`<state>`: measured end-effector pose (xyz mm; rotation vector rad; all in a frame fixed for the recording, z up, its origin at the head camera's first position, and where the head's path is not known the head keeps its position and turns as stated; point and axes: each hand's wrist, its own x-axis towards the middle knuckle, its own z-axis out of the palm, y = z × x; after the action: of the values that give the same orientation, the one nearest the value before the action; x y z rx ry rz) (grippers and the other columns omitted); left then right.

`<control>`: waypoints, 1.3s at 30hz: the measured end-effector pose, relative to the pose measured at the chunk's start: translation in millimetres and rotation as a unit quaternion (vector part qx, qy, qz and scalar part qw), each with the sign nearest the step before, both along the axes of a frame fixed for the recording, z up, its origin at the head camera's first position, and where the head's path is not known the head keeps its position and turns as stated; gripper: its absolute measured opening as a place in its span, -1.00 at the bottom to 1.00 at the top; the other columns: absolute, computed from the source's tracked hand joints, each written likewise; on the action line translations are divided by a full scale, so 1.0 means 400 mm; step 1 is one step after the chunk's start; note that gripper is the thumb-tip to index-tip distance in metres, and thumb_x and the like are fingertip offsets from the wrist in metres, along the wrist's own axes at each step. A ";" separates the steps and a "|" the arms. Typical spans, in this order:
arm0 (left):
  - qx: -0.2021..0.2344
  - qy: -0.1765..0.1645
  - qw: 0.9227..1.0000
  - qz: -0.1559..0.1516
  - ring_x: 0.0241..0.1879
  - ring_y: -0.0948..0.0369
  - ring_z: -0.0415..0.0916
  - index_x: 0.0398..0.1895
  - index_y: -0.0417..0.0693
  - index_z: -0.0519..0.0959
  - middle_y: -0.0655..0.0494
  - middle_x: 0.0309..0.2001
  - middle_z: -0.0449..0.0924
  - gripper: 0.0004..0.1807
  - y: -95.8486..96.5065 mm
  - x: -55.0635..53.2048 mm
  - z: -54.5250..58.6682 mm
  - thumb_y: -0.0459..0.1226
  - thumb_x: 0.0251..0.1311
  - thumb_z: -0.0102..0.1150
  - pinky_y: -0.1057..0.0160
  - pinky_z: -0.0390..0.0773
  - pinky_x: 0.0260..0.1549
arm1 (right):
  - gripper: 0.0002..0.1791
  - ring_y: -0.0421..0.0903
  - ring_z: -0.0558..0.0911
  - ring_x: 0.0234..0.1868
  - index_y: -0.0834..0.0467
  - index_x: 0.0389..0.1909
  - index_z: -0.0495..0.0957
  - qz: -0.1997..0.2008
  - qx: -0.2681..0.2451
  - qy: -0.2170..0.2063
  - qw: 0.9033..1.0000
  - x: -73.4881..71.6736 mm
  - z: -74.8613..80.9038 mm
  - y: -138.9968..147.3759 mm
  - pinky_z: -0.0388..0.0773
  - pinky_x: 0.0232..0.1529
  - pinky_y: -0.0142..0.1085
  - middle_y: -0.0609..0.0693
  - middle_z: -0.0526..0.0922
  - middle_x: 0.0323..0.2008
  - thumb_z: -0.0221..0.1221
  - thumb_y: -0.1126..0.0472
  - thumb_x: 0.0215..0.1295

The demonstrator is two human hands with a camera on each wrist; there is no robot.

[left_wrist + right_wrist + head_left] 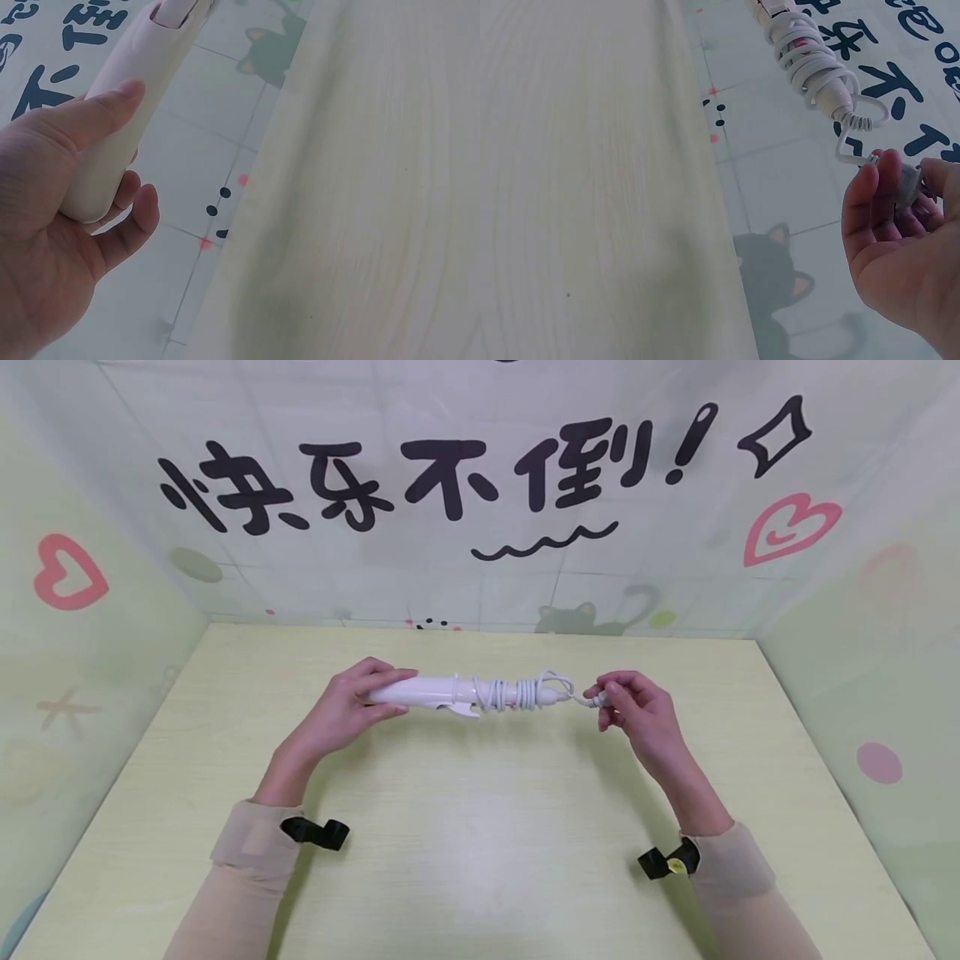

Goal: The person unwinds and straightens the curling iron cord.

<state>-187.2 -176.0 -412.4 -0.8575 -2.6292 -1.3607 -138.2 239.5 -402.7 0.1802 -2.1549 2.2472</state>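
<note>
A white curling iron (420, 691) is held level above the table, its small lever (461, 709) sticking out toward the near side. My left hand (348, 706) grips its thick left end, thumb on the near side and fingers behind. In the left wrist view the rounded end (94, 191) lies against the palm. The white cord (506, 695) is wound in several turns round the iron's right part. Between thumb and fingers, my right hand (637, 710) pinches the grey plug (909, 186) at the cord's end, partly hidden by the fingers.
A pale wooden table (480, 843) spreads beneath both hands. Behind it stands a printed backdrop (450, 585) with black lettering, and similar printed panels rise at left and right. Black camera mounts (315, 833) are strapped over both sleeves.
</note>
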 end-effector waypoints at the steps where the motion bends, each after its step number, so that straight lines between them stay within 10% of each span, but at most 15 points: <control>1: 0.000 0.000 1.000 0.000 -0.08 0.03 0.49 0.22 -0.11 0.66 -0.03 0.00 0.57 -0.45 0.000 0.000 0.000 -0.47 0.10 0.49 0.22 0.48 -0.17 | -0.74 -0.15 0.56 -0.45 0.39 0.01 0.50 0.003 0.003 -0.004 1.000 0.001 -0.001 0.002 0.61 -0.32 -0.37 -0.01 0.74 -0.20 0.09 0.23 0.59; 22: -0.004 0.006 1.000 0.006 -0.11 0.05 0.49 0.21 -0.12 0.67 -0.02 -0.03 0.56 -0.45 -0.019 0.009 0.002 -0.48 0.08 0.50 0.26 0.48 -0.18 | -0.70 -0.16 0.72 -0.31 0.54 0.01 0.59 -0.024 0.083 0.006 0.996 0.010 -0.005 0.018 0.67 -0.14 -0.33 0.11 0.73 -0.21 0.27 0.36 0.42; 39: 0.013 -0.018 0.999 0.031 -0.08 0.06 0.46 0.24 -0.10 0.65 -0.01 -0.03 0.55 -0.47 -0.040 0.009 0.000 -0.45 0.16 0.46 0.31 0.45 -0.14 | -0.77 -0.14 0.73 -0.32 0.48 0.02 0.59 -0.043 0.031 0.026 0.998 0.018 -0.007 0.065 0.67 -0.13 -0.34 -0.02 0.74 -0.24 0.23 0.47 0.39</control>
<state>-183.8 -192.0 -412.6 -0.7484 -2.6350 -1.4052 -131.0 265.5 -405.5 0.1422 -2.1652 2.1083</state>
